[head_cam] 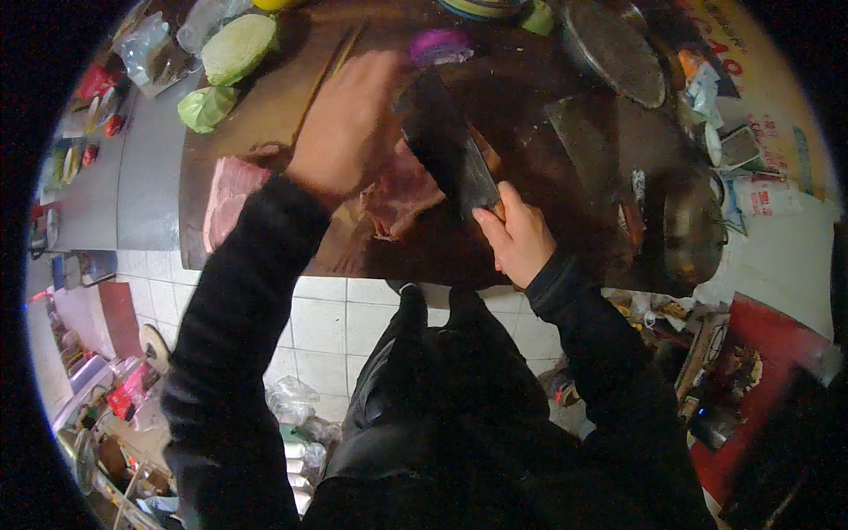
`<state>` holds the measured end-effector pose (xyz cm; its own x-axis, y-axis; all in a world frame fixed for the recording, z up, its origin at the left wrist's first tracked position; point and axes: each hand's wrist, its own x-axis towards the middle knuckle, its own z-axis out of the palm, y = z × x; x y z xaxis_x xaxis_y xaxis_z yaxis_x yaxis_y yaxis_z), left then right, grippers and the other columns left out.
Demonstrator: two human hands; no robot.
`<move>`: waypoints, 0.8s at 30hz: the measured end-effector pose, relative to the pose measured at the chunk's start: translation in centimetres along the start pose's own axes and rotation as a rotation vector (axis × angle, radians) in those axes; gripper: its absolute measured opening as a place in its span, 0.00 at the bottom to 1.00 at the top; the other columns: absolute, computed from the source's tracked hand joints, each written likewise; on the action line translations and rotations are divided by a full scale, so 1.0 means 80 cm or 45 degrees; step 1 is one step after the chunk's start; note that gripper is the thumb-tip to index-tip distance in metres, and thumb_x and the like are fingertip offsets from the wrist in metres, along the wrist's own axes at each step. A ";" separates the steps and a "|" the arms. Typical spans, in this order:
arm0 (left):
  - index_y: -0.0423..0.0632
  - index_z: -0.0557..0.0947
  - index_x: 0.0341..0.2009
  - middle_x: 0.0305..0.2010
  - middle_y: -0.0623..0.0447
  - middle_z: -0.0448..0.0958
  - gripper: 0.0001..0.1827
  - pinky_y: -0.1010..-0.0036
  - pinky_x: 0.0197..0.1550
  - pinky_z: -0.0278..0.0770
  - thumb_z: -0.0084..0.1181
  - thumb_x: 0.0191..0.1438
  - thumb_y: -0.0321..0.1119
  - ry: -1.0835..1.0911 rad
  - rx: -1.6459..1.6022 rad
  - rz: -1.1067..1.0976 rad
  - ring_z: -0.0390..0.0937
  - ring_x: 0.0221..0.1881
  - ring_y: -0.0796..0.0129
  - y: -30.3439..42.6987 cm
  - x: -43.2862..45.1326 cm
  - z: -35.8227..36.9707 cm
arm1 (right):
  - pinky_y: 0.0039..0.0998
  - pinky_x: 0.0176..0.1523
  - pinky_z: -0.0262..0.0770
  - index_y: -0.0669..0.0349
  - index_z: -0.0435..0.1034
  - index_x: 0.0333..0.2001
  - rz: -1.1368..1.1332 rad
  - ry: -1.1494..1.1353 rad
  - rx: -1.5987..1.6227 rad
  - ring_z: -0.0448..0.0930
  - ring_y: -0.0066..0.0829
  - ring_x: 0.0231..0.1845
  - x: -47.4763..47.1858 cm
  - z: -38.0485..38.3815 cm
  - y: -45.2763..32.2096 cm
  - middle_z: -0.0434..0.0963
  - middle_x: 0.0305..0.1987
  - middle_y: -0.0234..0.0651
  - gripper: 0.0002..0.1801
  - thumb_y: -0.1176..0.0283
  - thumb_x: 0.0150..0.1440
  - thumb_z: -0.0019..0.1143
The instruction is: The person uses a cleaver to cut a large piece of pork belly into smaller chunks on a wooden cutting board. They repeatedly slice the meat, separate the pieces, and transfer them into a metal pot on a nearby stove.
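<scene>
A dark cleaver [440, 142] is in my right hand [520, 235], whose fingers close round its wooden handle. The wide blade points up and left, partly over a piece of raw meat [401, 192] on the dark wooden table [424, 255]. My left hand [348, 126] is blurred and stretched out flat, left of the blade; its thumb side and what lies under it are hidden. A second piece of raw meat [232, 192] lies left of my left wrist, partly behind the black sleeve.
Cut green cabbage [240, 50] lies at the upper left, purple cabbage [440, 45] at the top middle. A second cleaver-like blade [586, 139] rests right of centre. Round metal lid [616, 56] and metal pot [694, 228] stand at the right.
</scene>
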<state>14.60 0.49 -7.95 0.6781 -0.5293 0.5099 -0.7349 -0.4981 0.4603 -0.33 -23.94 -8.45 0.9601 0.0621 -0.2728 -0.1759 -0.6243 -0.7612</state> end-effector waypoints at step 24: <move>0.41 0.74 0.56 0.58 0.39 0.72 0.32 0.56 0.61 0.72 0.65 0.44 0.19 -0.029 -0.015 -0.321 0.71 0.60 0.39 0.130 -0.076 -0.052 | 0.47 0.36 0.75 0.61 0.68 0.48 -0.484 -0.451 -0.903 0.81 0.54 0.36 -0.079 -0.160 -0.043 0.80 0.35 0.47 0.17 0.66 0.60 0.63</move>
<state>2.78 1.37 -3.28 0.8402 -0.4043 0.3615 -0.5421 -0.6087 0.5793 -3.03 -32.12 3.43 0.7816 0.5285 -0.3314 0.4316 -0.8417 -0.3246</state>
